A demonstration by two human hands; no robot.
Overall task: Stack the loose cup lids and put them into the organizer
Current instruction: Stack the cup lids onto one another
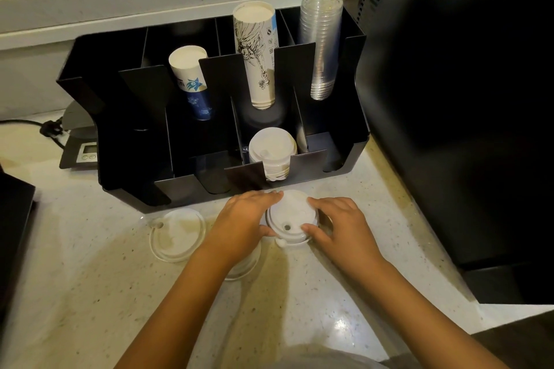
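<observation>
A small stack of white cup lids (292, 216) rests on the counter just in front of the black organizer (353, 135). My left hand (242, 222) grips its left side and my right hand (338, 222) grips its right side. A clear flat lid (178, 234) lies loose on the counter left of my left hand. Another clear lid (244, 266) is partly hidden under my left wrist. A stack of white lids (272, 153) stands in the organizer's front middle compartment.
The organizer's rear slots hold two paper cup stacks (257, 54) and clear plastic cups (322, 45). A small digital scale (82, 153) with a cable sits to its left. A large black appliance (464, 99) stands on the right, and a dark object (15, 219) sits at the left edge.
</observation>
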